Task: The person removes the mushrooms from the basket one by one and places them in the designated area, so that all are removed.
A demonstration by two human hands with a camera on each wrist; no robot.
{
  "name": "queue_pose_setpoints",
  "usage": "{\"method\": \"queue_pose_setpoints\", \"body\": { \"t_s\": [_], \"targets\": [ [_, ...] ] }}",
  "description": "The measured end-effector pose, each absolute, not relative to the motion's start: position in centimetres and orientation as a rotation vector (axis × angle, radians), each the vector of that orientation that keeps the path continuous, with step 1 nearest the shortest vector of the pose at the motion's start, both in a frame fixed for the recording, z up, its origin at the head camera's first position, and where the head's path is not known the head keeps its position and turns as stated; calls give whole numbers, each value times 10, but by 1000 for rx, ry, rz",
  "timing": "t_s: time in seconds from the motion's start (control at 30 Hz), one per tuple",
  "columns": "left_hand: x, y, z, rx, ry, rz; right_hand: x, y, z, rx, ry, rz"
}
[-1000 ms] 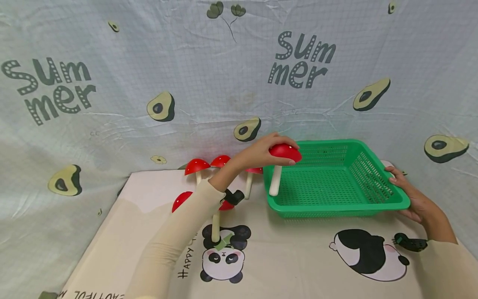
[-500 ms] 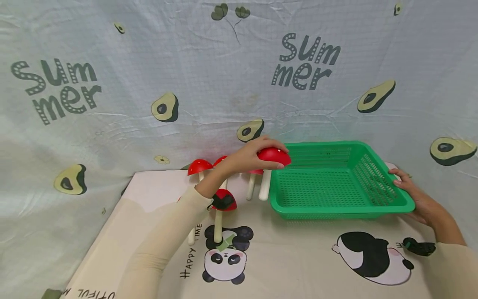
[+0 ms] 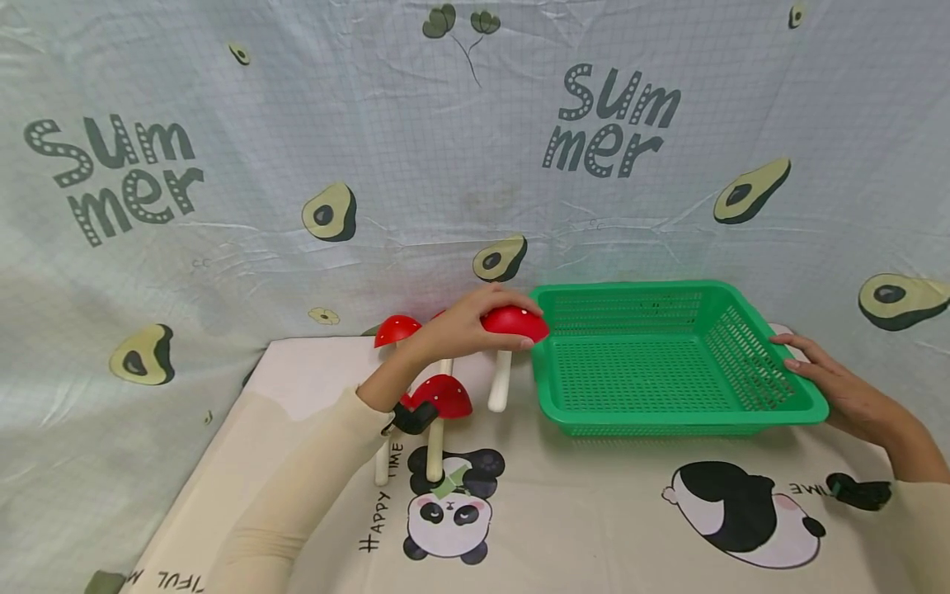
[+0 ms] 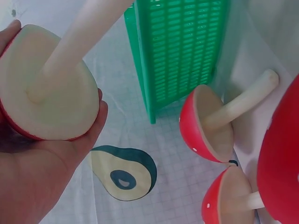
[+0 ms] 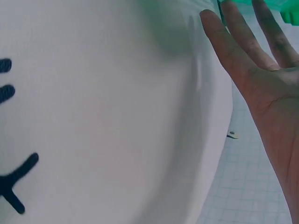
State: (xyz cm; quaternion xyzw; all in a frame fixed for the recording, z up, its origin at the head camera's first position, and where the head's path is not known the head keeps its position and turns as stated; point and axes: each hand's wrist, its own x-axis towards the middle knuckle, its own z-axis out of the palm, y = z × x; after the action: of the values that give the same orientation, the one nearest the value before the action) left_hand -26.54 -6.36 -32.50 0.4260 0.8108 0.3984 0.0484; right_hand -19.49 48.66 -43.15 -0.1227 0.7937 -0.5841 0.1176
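My left hand (image 3: 445,330) grips a red-capped toy mushroom (image 3: 514,324) by its cap, with the pale stem hanging down just left of the green plastic basket (image 3: 545,396). In the left wrist view the pale underside of this mushroom (image 4: 70,105) shows, fingers and thumb curled around the cap. My right hand (image 3: 849,400) is at the basket's right end, its fingertips at the rim. Straight, spread fingers (image 5: 238,51) show in the right wrist view. No contents are visible inside the basket.
Several more toy mushrooms are on the table left of the basket, including a front one (image 3: 443,398) and a back one (image 3: 397,330); my left arm partly hides some. A printed cloth (image 3: 416,165) hangs behind the table (image 3: 579,511).
My left hand has carried the mushroom left, from over the basket's left edge to beside it. My right hand has loosened from the rim, its fingers straighter, and shifted slightly right.
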Motion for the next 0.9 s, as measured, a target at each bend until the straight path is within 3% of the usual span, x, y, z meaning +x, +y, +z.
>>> {"method": "queue_pose_setpoints", "body": {
  "t_s": [0.9],
  "targets": [
    [-246, -79, -350, 1129, 2531, 1148, -196, 489, -429, -368, 2044, -1936]
  ]
}}
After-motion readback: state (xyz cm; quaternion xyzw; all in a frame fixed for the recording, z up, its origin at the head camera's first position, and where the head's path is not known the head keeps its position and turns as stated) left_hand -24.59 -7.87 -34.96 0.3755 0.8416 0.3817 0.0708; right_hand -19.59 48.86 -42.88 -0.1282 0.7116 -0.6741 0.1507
